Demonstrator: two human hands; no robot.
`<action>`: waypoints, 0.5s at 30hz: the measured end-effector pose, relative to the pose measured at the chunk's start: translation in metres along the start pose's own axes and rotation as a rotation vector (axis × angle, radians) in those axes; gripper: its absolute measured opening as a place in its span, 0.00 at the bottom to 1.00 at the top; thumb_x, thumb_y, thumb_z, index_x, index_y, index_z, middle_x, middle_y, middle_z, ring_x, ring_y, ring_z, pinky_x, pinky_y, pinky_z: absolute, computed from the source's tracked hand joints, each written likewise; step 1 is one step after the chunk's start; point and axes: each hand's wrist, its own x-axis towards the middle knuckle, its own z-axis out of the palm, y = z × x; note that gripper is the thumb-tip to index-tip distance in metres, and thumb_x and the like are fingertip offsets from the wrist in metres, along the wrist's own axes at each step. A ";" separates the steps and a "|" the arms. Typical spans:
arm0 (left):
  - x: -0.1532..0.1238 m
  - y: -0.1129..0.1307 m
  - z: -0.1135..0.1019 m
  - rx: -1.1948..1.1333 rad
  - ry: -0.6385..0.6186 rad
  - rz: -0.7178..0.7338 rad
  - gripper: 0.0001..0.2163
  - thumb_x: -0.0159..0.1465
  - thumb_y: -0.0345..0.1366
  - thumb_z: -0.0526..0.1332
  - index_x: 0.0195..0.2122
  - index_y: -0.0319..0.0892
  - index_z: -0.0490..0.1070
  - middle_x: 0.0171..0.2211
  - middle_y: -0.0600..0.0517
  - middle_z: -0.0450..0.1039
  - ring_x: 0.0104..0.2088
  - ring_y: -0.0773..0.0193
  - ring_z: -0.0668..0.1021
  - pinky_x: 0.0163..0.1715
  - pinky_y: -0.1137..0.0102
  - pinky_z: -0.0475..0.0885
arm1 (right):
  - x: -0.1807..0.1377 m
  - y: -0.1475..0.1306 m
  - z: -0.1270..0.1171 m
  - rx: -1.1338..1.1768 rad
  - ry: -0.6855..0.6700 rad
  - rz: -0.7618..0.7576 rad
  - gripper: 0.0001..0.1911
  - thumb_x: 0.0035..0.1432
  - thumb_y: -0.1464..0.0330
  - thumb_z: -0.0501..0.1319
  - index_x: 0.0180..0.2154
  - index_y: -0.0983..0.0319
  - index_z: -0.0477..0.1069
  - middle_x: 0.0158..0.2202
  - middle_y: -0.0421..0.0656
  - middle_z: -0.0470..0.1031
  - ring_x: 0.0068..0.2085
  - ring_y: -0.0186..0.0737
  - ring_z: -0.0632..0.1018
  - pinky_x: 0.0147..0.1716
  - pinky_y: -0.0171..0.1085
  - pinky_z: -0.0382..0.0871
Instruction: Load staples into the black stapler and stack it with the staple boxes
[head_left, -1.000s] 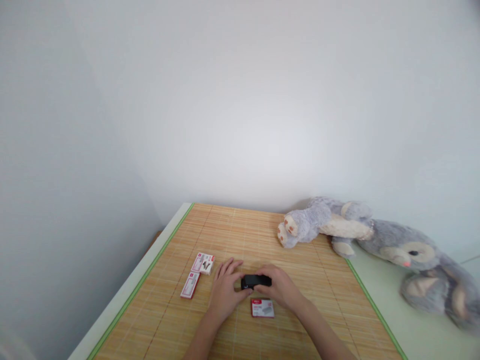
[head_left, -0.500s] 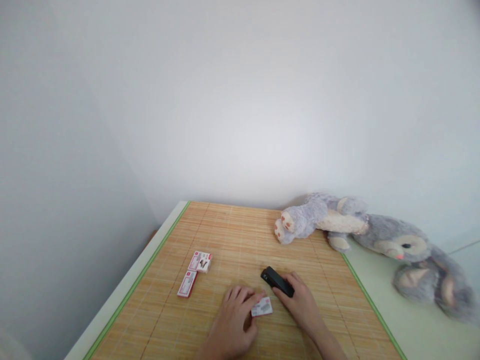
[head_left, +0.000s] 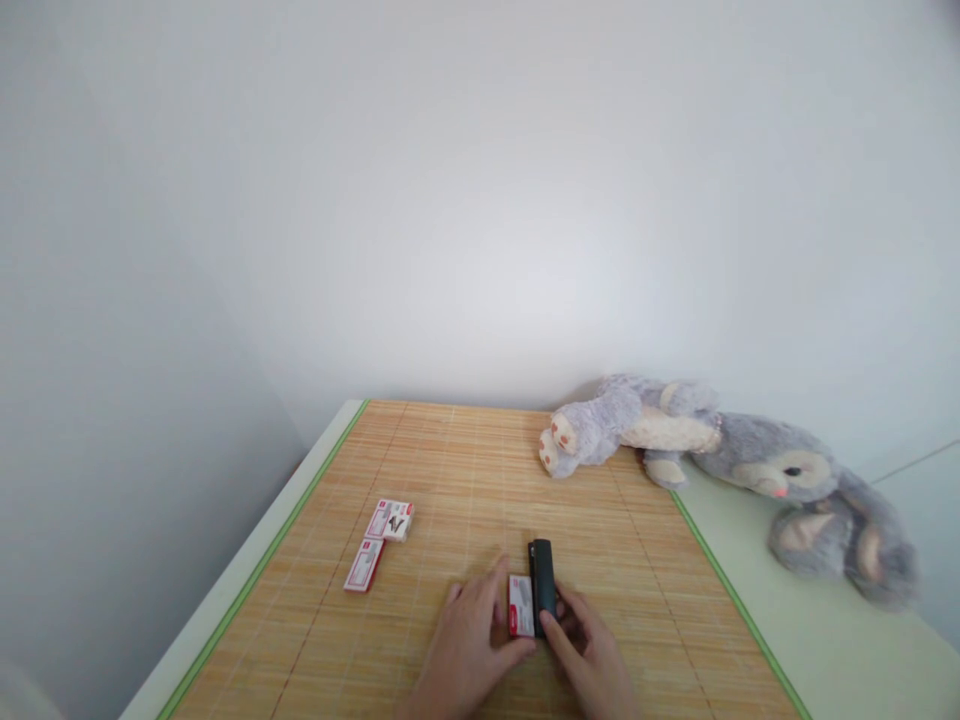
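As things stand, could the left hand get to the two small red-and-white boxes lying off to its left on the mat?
Probably yes. The left hand holds a small box beside the black stapler, but only bare bamboo mat lies between it and the two boxes. It would likely need to let go first.

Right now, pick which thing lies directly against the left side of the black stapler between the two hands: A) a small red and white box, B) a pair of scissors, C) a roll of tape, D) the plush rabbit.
A: the small red and white box lies right beside the black stapler, with the left hand on it and the right hand at the stapler.
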 end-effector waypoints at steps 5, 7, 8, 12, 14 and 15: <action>-0.029 -0.058 -0.052 0.287 0.582 -0.217 0.18 0.70 0.49 0.56 0.55 0.46 0.72 0.48 0.45 0.74 0.52 0.48 0.75 0.58 0.52 0.67 | -0.002 0.009 -0.002 0.023 0.002 -0.002 0.30 0.62 0.49 0.62 0.58 0.60 0.74 0.39 0.46 0.78 0.37 0.47 0.79 0.37 0.41 0.77; -0.041 -0.085 -0.076 0.437 0.741 -0.371 0.24 0.68 0.51 0.57 0.61 0.43 0.68 0.55 0.40 0.70 0.56 0.43 0.71 0.60 0.47 0.64 | -0.002 0.011 -0.002 0.016 0.007 -0.020 0.29 0.63 0.49 0.62 0.58 0.60 0.74 0.39 0.46 0.78 0.39 0.47 0.79 0.38 0.41 0.77; -0.046 -0.096 -0.085 0.459 0.743 -0.407 0.26 0.68 0.51 0.58 0.62 0.42 0.66 0.56 0.40 0.70 0.56 0.42 0.72 0.59 0.46 0.65 | -0.003 0.011 -0.002 0.012 0.011 -0.022 0.29 0.63 0.50 0.62 0.57 0.60 0.75 0.40 0.46 0.78 0.39 0.47 0.79 0.38 0.41 0.77; -0.053 -0.109 -0.090 0.360 0.621 -0.375 0.23 0.66 0.48 0.58 0.59 0.42 0.68 0.50 0.44 0.74 0.50 0.46 0.75 0.55 0.50 0.69 | -0.003 0.011 -0.001 0.021 0.010 -0.005 0.29 0.63 0.50 0.62 0.58 0.60 0.74 0.38 0.46 0.79 0.37 0.46 0.79 0.35 0.40 0.77; -0.047 -0.091 -0.070 0.262 0.595 -0.347 0.23 0.65 0.48 0.59 0.59 0.43 0.68 0.48 0.45 0.74 0.50 0.47 0.76 0.54 0.52 0.70 | -0.003 0.011 0.000 0.026 0.013 -0.006 0.29 0.63 0.50 0.62 0.58 0.60 0.74 0.38 0.46 0.78 0.37 0.46 0.79 0.34 0.40 0.77; -0.043 -0.078 -0.056 0.204 0.563 -0.321 0.24 0.65 0.47 0.60 0.60 0.44 0.67 0.48 0.45 0.74 0.50 0.48 0.76 0.53 0.53 0.71 | -0.003 0.010 0.000 0.025 0.017 -0.012 0.28 0.64 0.50 0.61 0.58 0.59 0.74 0.39 0.45 0.78 0.37 0.46 0.79 0.35 0.40 0.77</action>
